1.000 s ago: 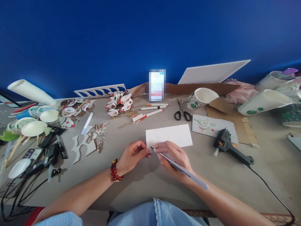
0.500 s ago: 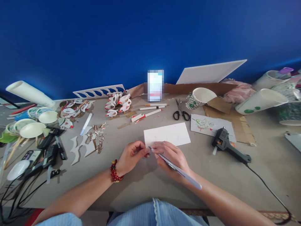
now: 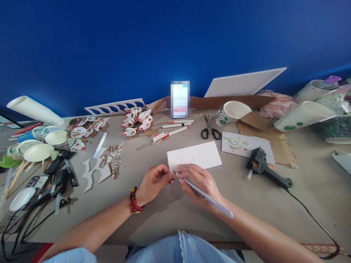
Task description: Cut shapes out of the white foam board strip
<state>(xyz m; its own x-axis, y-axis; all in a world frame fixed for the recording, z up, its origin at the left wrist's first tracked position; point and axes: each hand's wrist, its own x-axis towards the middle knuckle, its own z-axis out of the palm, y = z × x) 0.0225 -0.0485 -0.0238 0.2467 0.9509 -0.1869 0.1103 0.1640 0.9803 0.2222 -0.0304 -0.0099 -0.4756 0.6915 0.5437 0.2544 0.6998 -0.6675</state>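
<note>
One slender pale-lilac tool (image 3: 211, 200) fills our right hand (image 3: 201, 179), lower centre; our left hand (image 3: 155, 182) pinches a white rectangular board (image 3: 199, 154).

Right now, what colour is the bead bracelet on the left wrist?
The bracelet is mostly red, seen in the head view.

Single cam, worn on the person's head; looks fwd. & down across the table (image 3: 145, 160) from its near side. Wearer's blue top (image 3: 161, 250) at bottom edge, below lens. Forearms (image 3: 95, 223) run in from lower L & R; L hand (image 3: 155, 182) and R hand (image 3: 201, 184) sit close to midline, below frame ctr., near range. Lit screen (image 3: 180, 100) farther off, approx. on midline, front toward cam. Blue wall (image 3: 175, 40) closes far side, fills upper part. FOV wide; table seen obliquely from above.
</note>
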